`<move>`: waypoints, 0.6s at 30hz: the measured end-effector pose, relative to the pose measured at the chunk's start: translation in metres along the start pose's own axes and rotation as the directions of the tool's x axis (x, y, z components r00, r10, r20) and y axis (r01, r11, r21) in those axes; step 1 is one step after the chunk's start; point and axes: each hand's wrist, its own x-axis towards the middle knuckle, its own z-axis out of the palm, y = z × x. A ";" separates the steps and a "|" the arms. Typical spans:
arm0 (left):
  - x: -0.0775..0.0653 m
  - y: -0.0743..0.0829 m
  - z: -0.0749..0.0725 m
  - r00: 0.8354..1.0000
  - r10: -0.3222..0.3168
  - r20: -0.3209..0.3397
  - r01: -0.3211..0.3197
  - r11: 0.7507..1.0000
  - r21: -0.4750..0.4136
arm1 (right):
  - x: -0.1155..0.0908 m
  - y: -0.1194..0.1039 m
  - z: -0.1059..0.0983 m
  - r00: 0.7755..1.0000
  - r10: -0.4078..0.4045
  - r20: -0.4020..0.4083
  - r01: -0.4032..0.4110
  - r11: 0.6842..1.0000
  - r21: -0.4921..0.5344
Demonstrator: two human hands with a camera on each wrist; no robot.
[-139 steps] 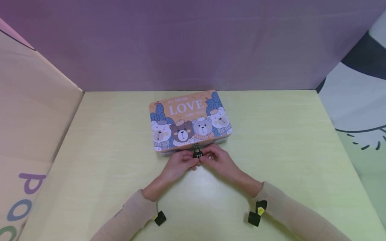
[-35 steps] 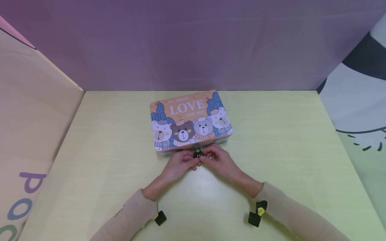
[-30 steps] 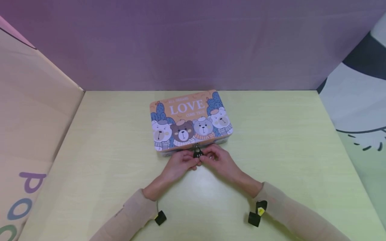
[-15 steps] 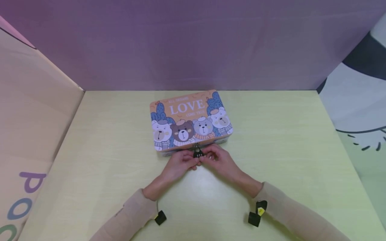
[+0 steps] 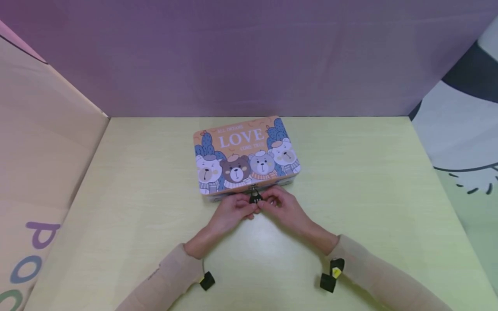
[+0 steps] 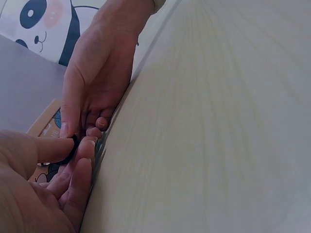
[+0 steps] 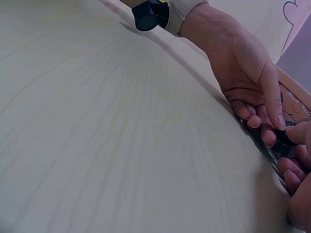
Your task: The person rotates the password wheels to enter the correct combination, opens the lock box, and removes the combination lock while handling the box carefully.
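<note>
A black combination padlock [image 5: 255,198] with a row of number dials hangs from the clasp on the front of a tin box [image 5: 245,155]. The lidded box is orange, printed with bears, cactuses and the word LOVE. My left hand [image 5: 232,211] pinches the padlock from the left, thumb in front. From the right, my right hand [image 5: 282,208] pinches it too, its thumb at the lower dial edge. In the left wrist view the dark padlock [image 6: 71,150] shows between the thumbs and fingertips of both hands. Fingers hide much of its body in the right wrist view.
The box stands slightly turned on a pale wooden table [image 5: 362,185]. A purple panel [image 5: 249,56] rises behind it, with printed panels on the left [image 5: 43,142] and right [image 5: 459,129]. Small black wrist cameras hang under both sleeves.
Both hands keep their hold on the padlock with barely any movement. Box and padlock stay in the same place.
</note>
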 end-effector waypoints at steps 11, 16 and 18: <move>0.000 -0.001 -0.001 1.000 0.001 0.007 -0.001 1.000 0.004 | 0.001 0.003 0.000 1.000 -0.008 -0.014 0.008 1.000 -0.023; 0.000 -0.001 -0.001 1.000 -0.004 0.007 0.004 1.000 -0.002 | 0.000 0.002 0.000 1.000 -0.010 -0.014 0.010 1.000 -0.027; 0.000 -0.001 -0.001 1.000 -0.008 0.007 0.008 1.000 -0.004 | 0.000 0.002 0.000 1.000 -0.007 -0.013 0.007 1.000 -0.028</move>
